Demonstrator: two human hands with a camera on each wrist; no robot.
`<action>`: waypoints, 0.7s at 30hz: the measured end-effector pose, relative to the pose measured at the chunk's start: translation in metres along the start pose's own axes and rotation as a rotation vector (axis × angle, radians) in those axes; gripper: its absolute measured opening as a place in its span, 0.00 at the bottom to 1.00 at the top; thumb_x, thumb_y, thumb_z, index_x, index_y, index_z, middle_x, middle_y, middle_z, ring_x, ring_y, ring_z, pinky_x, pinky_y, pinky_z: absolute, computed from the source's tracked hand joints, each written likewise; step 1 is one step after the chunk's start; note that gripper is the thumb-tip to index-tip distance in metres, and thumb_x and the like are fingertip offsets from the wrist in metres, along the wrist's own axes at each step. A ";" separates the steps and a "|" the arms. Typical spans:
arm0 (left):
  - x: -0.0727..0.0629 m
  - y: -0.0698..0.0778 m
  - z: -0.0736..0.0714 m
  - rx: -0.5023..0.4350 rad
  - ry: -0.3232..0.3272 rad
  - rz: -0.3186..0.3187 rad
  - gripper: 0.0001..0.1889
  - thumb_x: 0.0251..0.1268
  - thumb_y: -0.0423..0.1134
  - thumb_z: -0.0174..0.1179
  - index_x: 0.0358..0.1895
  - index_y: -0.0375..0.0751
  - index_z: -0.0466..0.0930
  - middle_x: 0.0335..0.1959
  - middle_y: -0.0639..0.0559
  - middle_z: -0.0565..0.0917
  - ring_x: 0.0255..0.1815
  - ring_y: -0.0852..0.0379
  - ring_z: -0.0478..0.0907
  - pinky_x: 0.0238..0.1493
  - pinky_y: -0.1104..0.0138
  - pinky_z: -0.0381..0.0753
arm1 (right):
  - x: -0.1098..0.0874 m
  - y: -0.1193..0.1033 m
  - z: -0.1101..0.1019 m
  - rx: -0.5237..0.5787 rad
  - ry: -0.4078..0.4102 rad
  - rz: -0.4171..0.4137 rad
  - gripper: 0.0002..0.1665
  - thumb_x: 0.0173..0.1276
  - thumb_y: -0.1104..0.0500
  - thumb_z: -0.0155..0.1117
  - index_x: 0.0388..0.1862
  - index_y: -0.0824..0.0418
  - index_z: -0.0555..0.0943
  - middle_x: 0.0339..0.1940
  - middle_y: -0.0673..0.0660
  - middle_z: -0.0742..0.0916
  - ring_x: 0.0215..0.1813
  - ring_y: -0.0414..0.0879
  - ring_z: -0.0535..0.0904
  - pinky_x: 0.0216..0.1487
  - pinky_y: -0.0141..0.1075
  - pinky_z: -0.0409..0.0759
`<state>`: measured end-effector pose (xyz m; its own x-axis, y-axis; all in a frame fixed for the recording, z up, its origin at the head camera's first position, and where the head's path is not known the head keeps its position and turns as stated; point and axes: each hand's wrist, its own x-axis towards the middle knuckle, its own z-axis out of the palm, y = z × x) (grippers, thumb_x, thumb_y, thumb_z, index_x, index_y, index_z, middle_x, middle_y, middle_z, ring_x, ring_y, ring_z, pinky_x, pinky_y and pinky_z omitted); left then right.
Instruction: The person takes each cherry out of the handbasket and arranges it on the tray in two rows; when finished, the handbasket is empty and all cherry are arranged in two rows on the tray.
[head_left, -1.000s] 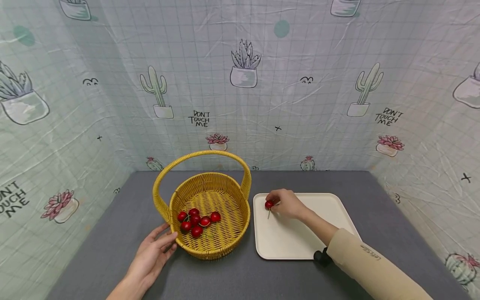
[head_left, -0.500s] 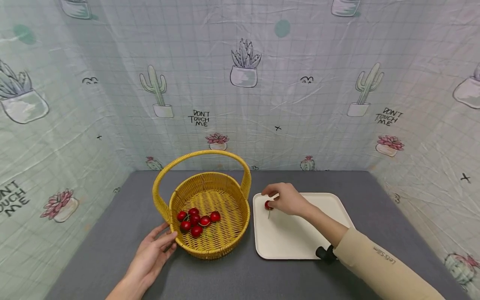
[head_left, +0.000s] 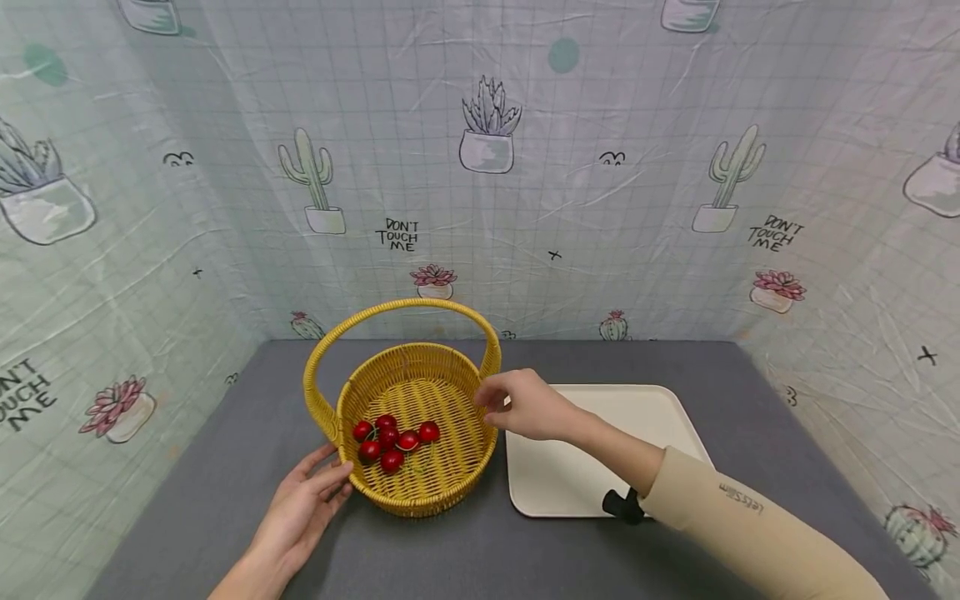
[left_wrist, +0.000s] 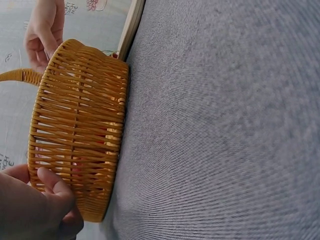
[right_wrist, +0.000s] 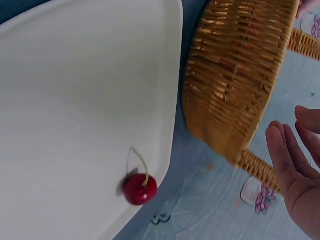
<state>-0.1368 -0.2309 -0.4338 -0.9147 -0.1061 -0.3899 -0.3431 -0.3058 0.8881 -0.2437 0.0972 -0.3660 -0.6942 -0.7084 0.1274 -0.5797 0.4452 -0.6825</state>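
A yellow wicker basket (head_left: pixel 405 500) with a tall hoop handle holds several red cherries (head_left: pixel 392 461), gathered at the left of its floor. My left hand (head_left: pixel 303 508) grips the basket's left side near the rim; in the left wrist view, its fingers lie against the weave. My right hand (head_left: pixel 525 404) hovers at the basket's right rim, fingers loosely bent and nothing between them. A single cherry (right_wrist: pixel 140 189) with a green stem lies near the corner of the white tray (right_wrist: pixel 75 125) in the right wrist view. From the head view my right hand and forearm hide it.
The tray stands just right of the basket on a grey cloth-covered table (head_left: pixel 450 558). A curtain (head_left: pixel 555 292) printed with cacti encloses the back and both sides. Below my right wrist a black wrist-worn device (head_left: pixel 626 506) overhangs the tray's front edge.
My right hand has let go of the cherry on the tray and moved left to the basket's rim. My left hand and the basket have stayed put.
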 end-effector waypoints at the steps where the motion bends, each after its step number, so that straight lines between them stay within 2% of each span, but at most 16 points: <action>1: 0.000 0.000 0.000 -0.001 0.000 0.001 0.40 0.78 0.34 0.58 0.82 0.37 0.43 0.60 0.49 0.68 0.48 0.60 0.75 0.51 0.67 0.80 | 0.003 -0.002 0.003 -0.008 -0.008 -0.003 0.12 0.68 0.69 0.69 0.50 0.62 0.86 0.42 0.51 0.88 0.44 0.43 0.84 0.44 0.30 0.86; 8: -0.001 0.001 0.000 -0.022 -0.007 0.000 0.39 0.78 0.33 0.58 0.81 0.38 0.44 0.58 0.50 0.70 0.47 0.60 0.75 0.51 0.67 0.81 | 0.026 -0.004 0.024 -0.059 -0.078 -0.016 0.13 0.68 0.68 0.70 0.51 0.62 0.85 0.45 0.56 0.88 0.44 0.42 0.84 0.45 0.31 0.84; 12: -0.001 0.002 0.000 -0.024 -0.011 0.000 0.39 0.78 0.33 0.58 0.81 0.38 0.44 0.58 0.50 0.70 0.48 0.60 0.76 0.53 0.67 0.80 | 0.037 0.000 0.035 -0.047 -0.118 -0.007 0.15 0.68 0.68 0.70 0.53 0.64 0.84 0.48 0.58 0.88 0.45 0.44 0.85 0.46 0.31 0.84; 16: 0.000 0.002 0.000 -0.022 -0.011 0.002 0.39 0.78 0.33 0.59 0.81 0.38 0.44 0.57 0.50 0.71 0.48 0.60 0.76 0.52 0.66 0.81 | 0.047 0.006 0.045 -0.010 -0.147 0.005 0.17 0.67 0.69 0.71 0.55 0.68 0.83 0.51 0.62 0.87 0.49 0.51 0.86 0.47 0.31 0.84; 21: 0.000 0.001 -0.001 -0.017 -0.008 0.000 0.39 0.78 0.33 0.58 0.81 0.38 0.43 0.57 0.49 0.72 0.47 0.60 0.76 0.53 0.66 0.81 | 0.060 0.007 0.056 -0.013 -0.172 0.028 0.19 0.67 0.68 0.72 0.56 0.68 0.83 0.53 0.63 0.86 0.53 0.56 0.85 0.48 0.32 0.84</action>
<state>-0.1369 -0.2325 -0.4333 -0.9164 -0.0984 -0.3880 -0.3396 -0.3223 0.8836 -0.2658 0.0276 -0.4033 -0.6277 -0.7783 -0.0174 -0.5674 0.4728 -0.6742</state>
